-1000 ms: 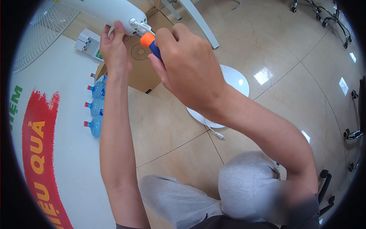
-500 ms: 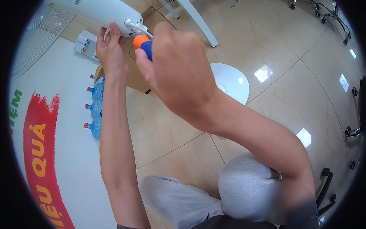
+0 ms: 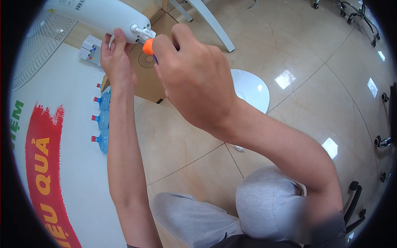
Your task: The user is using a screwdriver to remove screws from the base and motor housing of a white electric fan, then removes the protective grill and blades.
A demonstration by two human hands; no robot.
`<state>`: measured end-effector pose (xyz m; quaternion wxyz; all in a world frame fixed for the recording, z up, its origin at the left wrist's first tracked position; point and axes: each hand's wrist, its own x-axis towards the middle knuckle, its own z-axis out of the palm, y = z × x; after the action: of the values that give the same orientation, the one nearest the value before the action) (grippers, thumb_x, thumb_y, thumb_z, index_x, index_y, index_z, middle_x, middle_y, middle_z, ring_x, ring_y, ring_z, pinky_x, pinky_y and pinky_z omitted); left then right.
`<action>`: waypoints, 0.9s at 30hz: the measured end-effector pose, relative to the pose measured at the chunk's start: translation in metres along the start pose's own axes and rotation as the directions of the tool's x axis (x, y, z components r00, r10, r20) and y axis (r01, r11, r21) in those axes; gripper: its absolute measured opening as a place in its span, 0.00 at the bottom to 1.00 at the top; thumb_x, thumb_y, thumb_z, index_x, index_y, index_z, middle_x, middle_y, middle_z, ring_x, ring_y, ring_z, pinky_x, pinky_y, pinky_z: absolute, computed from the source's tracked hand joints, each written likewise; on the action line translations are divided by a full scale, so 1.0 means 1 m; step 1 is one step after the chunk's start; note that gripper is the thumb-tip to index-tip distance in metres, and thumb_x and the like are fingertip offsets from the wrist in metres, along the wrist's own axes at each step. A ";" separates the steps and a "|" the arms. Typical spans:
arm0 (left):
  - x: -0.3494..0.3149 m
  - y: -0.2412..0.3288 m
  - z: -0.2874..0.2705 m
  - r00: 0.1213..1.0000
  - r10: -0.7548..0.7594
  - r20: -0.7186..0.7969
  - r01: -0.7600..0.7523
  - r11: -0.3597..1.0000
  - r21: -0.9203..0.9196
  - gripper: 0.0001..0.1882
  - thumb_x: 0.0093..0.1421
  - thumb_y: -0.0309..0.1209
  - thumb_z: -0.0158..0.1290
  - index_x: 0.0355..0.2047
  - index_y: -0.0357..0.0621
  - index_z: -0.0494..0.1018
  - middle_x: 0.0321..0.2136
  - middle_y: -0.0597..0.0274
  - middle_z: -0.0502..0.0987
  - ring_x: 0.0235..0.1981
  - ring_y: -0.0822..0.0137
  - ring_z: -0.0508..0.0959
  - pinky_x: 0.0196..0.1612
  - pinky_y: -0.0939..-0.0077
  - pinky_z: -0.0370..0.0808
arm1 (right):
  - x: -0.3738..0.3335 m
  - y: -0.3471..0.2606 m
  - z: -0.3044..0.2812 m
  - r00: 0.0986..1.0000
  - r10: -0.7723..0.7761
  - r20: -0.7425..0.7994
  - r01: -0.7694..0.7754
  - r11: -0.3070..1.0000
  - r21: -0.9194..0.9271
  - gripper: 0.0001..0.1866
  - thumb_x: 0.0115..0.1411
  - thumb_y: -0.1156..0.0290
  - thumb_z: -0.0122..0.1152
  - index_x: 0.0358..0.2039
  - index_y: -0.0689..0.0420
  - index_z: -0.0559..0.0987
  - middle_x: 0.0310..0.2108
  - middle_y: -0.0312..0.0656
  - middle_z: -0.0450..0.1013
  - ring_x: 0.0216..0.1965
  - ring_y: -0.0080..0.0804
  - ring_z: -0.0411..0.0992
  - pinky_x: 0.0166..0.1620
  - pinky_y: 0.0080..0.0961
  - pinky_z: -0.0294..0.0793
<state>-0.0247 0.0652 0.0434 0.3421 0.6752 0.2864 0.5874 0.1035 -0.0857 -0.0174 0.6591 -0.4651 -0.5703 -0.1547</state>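
My left hand (image 3: 117, 62) grips the lower end of a white fan motor housing (image 3: 103, 16), held up in front of me. White plastic prongs stick out of that end. My right hand (image 3: 194, 78) is closed around a screwdriver with an orange and blue handle (image 3: 148, 46), whose tip points at the housing's end. The shaft and tip are hidden behind my fingers. A white wire fan grille (image 3: 37, 45) shows at the upper left.
A round white fan base (image 3: 250, 89) lies on the beige tiled floor beneath my right forearm. A cardboard box (image 3: 144, 80) and several blue water bottles (image 3: 101, 120) stand by a white wall with red lettering. Chair wheels show at the right edge.
Both hands and the fan housing have shifted slightly left and up in the picture. My right hand has turned over the screwdriver, hiding more of its handle.
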 end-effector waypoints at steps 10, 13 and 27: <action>0.003 -0.003 -0.004 0.999 0.038 0.038 -0.037 0.999 -0.024 0.32 0.64 0.38 0.56 0.60 0.33 0.56 0.50 0.49 0.70 0.51 0.59 0.73 0.51 0.67 0.76 | 0.002 -0.003 0.010 0.977 0.207 -0.052 -0.194 0.962 0.195 0.12 0.53 0.74 0.66 0.26 0.68 0.72 0.19 0.52 0.70 0.18 0.44 0.70 0.21 0.34 0.67; -0.003 -0.001 0.003 0.999 0.041 0.015 -0.041 0.999 -0.012 0.32 0.64 0.39 0.57 0.59 0.31 0.57 0.48 0.52 0.72 0.51 0.63 0.73 0.53 0.70 0.73 | 0.008 -0.009 0.001 0.939 0.344 0.015 -0.333 0.897 0.291 0.12 0.55 0.74 0.63 0.25 0.70 0.71 0.14 0.53 0.69 0.16 0.43 0.70 0.20 0.33 0.67; -0.005 -0.002 0.005 0.998 0.046 -0.036 -0.046 0.999 0.001 0.35 0.63 0.42 0.58 0.59 0.28 0.57 0.47 0.51 0.73 0.51 0.64 0.74 0.55 0.72 0.72 | -0.005 -0.005 0.005 0.993 0.111 -0.044 -0.111 0.994 0.000 0.09 0.53 0.77 0.62 0.26 0.65 0.70 0.19 0.49 0.69 0.15 0.34 0.73 0.14 0.26 0.67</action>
<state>-0.0209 0.0618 0.0385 0.3233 0.6709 0.2771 0.6071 0.0949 -0.0861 -0.0205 0.6783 -0.4935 -0.5289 -0.1287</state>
